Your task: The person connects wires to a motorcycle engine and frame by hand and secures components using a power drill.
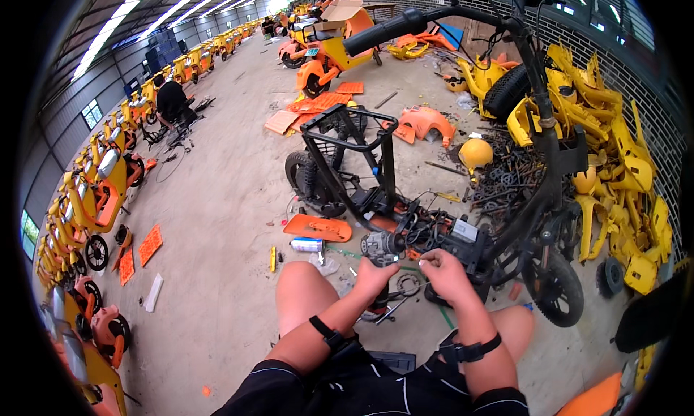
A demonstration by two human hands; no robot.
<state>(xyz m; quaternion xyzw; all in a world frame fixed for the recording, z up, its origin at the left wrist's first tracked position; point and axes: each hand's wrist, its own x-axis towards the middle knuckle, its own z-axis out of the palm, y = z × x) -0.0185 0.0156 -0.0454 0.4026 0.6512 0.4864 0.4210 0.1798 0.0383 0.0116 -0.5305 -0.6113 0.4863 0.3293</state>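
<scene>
My left hand (377, 273) is closed around the handle of a grey and black cordless impact wrench (380, 247), its body showing above my fist. Just to the right, my right hand (444, 273) has thumb and fingers pinched together near the tool's front; whatever they hold is too small to make out. Before me stands a stripped black scooter frame (383, 156), its wiring and a silver box (464, 230) exposed on the low deck. Beneath my hands lie a metal ring (408, 284) and some hand tools.
An orange panel (318, 227), a blue and white can (306, 245) and a yellow marker-like stick (273, 258) lie on the floor. Heaped yellow body panels (614, 163) and dark metal parts (506, 170) fill the right. Yellow scooters (101, 188) line the left, where another person (172, 100) crouches.
</scene>
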